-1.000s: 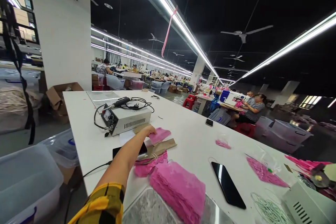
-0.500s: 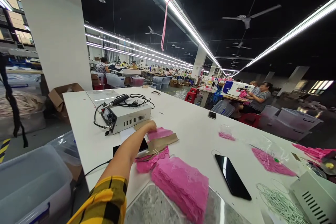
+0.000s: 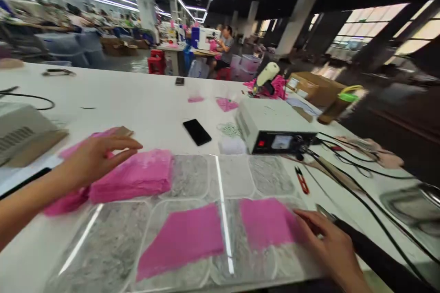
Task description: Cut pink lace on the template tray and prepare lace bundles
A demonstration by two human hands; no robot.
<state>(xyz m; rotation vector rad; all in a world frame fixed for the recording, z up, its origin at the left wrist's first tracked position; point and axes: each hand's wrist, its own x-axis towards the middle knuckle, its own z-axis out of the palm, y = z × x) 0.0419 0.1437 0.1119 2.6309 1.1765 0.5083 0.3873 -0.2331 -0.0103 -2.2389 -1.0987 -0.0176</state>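
Observation:
My left hand (image 3: 91,160) hangs over the stack of pink fabric pieces (image 3: 140,174), fingers stretched out and thumb apart, with nothing in it. On the clear mat with grey marbled panels (image 3: 117,233) lies a flat pink fabric piece (image 3: 189,238). To its right, the edge of a second pink fabric piece (image 3: 266,222) is pinched in my right hand (image 3: 332,249), slightly blurred. A black-handled tool with a metal tip (image 3: 364,242) shows behind that hand; whether the hand touches it I cannot tell.
A white control box (image 3: 275,121) with cables stands at the back right. Red-handled thread snips (image 3: 302,181) lie before it. A black phone (image 3: 197,132) rests mid-table. Another box (image 3: 24,132) is at the left edge. A bottle (image 3: 338,105) stands far right; a person (image 3: 225,48) sits beyond.
My view has swung right and down, bringing the mat and my right hand into sight. My left hand has drawn back from the far pink cloth and brown card to above the stack.

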